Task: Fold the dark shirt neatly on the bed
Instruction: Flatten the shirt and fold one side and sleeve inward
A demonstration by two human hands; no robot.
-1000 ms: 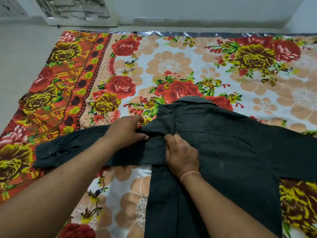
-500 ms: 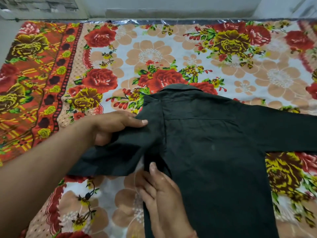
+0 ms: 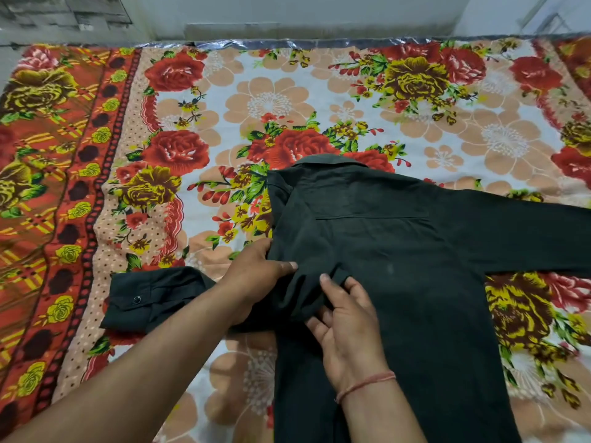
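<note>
Since half a second ago, the right hand (image 3: pixel 347 327) has slid up from the shirt's side edge to the base of the sleeve, and the left sleeve (image 3: pixel 160 298) now lies stretched out toward 9 o'clock with its cuff (image 3: pixel 128 302) flat on the sheet rather than bunched under the left hand (image 3: pixel 259 276).

Back side up, the dark shirt (image 3: pixel 399 266) is spread on the bed, whose floral bedsheet (image 3: pixel 271 100) shows red roses and peach blossoms, with an orange patterned border at 9 o'clock. Its collar (image 3: pixel 332 163) points to 12 o'clock, its body runs down to 6 o'clock and out of the picture, and the other sleeve (image 3: pixel 527 231) reaches toward 3 o'clock past the frame edge.

At the armpit seam of the left sleeve, the left hand grips a fold of dark cloth, thumb on top and fingers curled around the fabric. Just beside it, toward 4 o'clock, the right hand lies palm down on the shirt with fingers loosely spread, fingertips pressing into a small ridge of bunched cloth; it pins the fabric rather than closing around it. A thin red thread bracelet (image 3: pixel 364 385) circles the right wrist.

One small round button (image 3: pixel 137 299) shows on the cuff. Beyond the bed at 12 o'clock runs a pale wall (image 3: pixel 303 14).
</note>
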